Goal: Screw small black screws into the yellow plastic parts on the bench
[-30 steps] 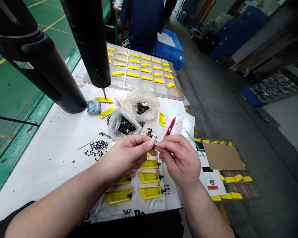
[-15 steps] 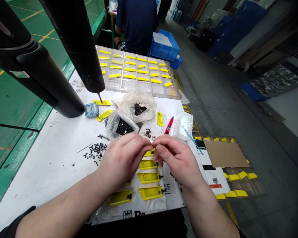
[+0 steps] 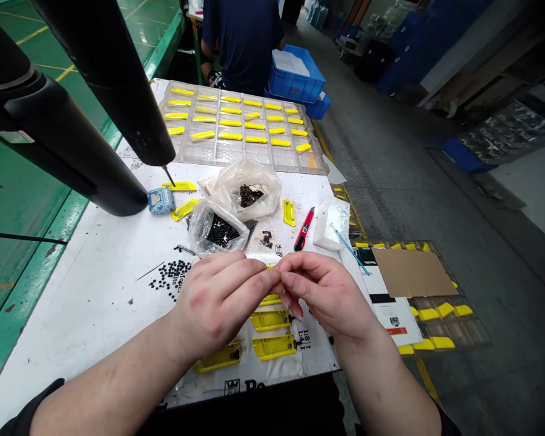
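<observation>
My left hand (image 3: pixel 224 300) and my right hand (image 3: pixel 324 290) meet fingertip to fingertip above the table, both closed in a pinch. Whatever sits between the fingertips is too small or hidden to name. Beneath them lie yellow plastic parts (image 3: pixel 272 346) in a column, with small black pieces at their right ends; my hands cover some of them. Another yellow part (image 3: pixel 218 358) lies under my left wrist. Left of my left hand, small black round pieces (image 3: pixel 170 277) are scattered. Just beyond my hands are a bag of black pieces (image 3: pixel 222 231) and a few loose black bits (image 3: pixel 266 240).
A black electric screwdriver (image 3: pixel 138 121) hangs at upper left beside a black cylinder (image 3: pixel 86 151). Behind the open plastic bag (image 3: pixel 254 197) lies a compartment tray (image 3: pixel 249 158) of yellow parts. A red utility knife (image 3: pixel 304 229) lies at right. A person (image 3: pixel 243 45) sits beyond.
The view has shifted slightly, so the table's items appear a little further left and up. My hands stay pinched together, with the left hand's back turned more into view.
</observation>
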The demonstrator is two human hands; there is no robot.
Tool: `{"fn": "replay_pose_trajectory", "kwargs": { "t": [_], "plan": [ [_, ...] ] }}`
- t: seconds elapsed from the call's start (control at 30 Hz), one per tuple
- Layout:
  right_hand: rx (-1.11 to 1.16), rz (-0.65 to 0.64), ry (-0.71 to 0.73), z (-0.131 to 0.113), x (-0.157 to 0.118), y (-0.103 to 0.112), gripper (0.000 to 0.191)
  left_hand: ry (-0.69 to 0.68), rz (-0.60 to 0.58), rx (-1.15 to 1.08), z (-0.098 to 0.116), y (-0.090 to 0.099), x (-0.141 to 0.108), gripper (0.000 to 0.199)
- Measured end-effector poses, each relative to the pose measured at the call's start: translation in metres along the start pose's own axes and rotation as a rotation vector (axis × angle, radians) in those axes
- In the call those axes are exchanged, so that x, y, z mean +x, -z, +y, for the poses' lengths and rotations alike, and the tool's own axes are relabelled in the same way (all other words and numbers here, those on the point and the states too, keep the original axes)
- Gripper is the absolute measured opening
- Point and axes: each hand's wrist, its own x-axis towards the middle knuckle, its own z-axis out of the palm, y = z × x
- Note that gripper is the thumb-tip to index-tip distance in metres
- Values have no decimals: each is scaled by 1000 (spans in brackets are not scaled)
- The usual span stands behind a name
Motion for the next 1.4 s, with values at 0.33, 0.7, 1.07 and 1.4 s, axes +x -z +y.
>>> {"fn": "replay_pose_trajectory", "kwargs": {
  "t": [0.33, 0.7, 1.07, 1.4],
  "plan": [
    [-95, 63, -39, -11, -10, 7, 25, -14, -64, 55, -2, -1, 5, 30],
    [-1415, 118, 499, 17, -43, 25, 14, 15, -564, 94, -7, -8, 9, 19],
    [-1542, 78, 495, 27, -39, 22, 8, 35, -636, 18, -5, -18, 4, 32],
    [-1542, 83, 490, 26, -38, 20, 6, 44, -645, 11, -4, -19, 5, 33]
  ]
}}
